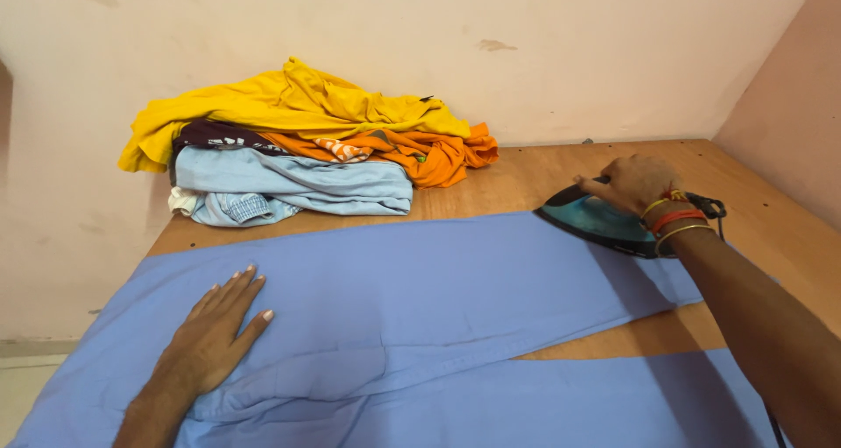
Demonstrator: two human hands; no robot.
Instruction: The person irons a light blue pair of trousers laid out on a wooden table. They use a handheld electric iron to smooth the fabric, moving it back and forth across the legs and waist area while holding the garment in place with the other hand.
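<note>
Head view: blue cloth (420,290) spread flat on table (771,229), long axis running 9-to-3. Left hand (210,338) at 7 o'clock, fingers spread wide, palm pressing cloth. Right hand (635,183) at 2 o'clock, fingers wrapped round iron (596,220) handle (bangles on wrist); iron sits on cloth's far right edge, nose toward 9. Clothes pile (298,155) at 11 o'clock, apart from cloth.

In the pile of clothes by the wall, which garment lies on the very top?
The yellow garment is on top; it drapes over the orange one, the dark one and the light blue ones at the bottom.
</note>
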